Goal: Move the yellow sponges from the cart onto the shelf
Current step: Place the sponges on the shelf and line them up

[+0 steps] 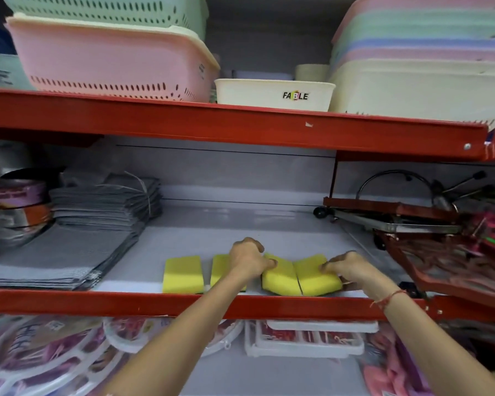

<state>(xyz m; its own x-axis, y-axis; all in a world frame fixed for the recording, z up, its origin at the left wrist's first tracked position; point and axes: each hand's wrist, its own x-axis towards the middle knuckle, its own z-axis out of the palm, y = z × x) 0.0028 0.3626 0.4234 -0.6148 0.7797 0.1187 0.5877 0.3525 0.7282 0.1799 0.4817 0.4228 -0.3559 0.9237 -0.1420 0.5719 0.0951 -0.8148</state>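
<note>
Two bare forearms were seen, with no sleeves reaching as far as the wrists. A thin red thread bracelet [389, 298] was worn around the right wrist (a loose end of it was left trailing). The left hand [247, 258] and right hand [352, 268] were ungloved.

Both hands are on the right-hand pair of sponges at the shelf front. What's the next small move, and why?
Probably let go and draw both hands back. The left hand and right hand press on two yellow sponges already lying flat on the shelf, in line with two more sponges to their left.
</note>
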